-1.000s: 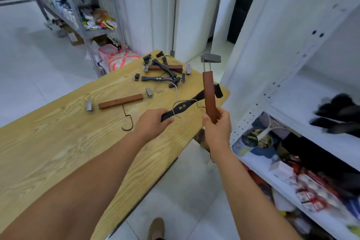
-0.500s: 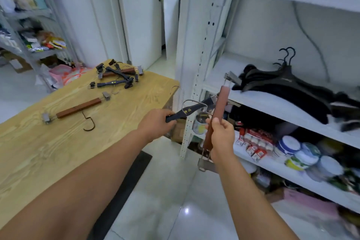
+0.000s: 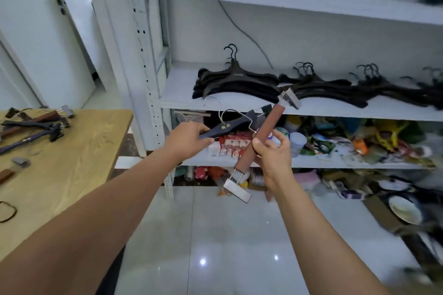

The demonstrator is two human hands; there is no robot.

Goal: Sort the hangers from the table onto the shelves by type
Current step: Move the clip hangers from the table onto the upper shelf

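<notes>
Black hangers (image 3: 236, 84) along the shelf (image 3: 177, 94), blurred clutter (image 3: 359, 143), perhaps packets, below.

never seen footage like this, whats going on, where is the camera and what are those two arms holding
There is no machine here. The two arms belong to a person, and every picture comes from one wide-angle camera worn on their head, looking forward and down. That is why the arms seem to grow out of the bottom edge.

The left hand grips a black hanger with a wire hook. The right hand holds a wooden hanger with metal clips at both ends.

To the left is a wooden table with more hangers lying on it. Ahead stands a white shelf unit. Its middle shelf carries piles of black coat hangers, and the shelf below is crammed with mixed goods. The job is sorting the hangers onto the shelves by type.
</notes>
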